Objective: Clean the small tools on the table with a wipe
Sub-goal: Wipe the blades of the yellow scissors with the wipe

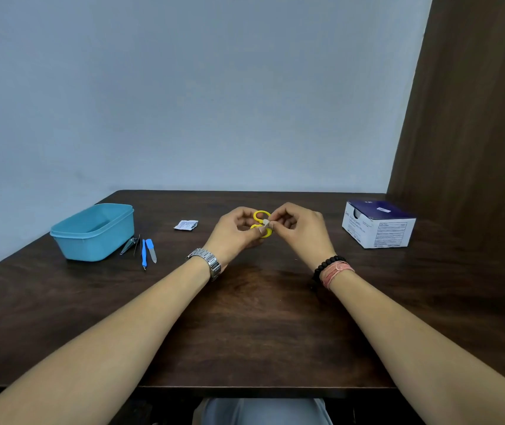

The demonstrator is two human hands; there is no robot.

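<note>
The table (245, 326) surface between the forearms and toward the near edge is bare and passable. Left side: a tub (93, 231) stands near the left edge, with a clipper (128, 245), a blue tool (144, 253) and a file (151, 250) lying just beside its right wall, leaving no gap there. A packet (186, 224) lies flat between those tools and the left hand (234, 230). Right side: a box (378, 223) stands well apart from the right hand (298, 225); open surface lies between them. A wooden panel (472, 118) blocks the far right; the wall (183, 87) closes off the back.
</note>
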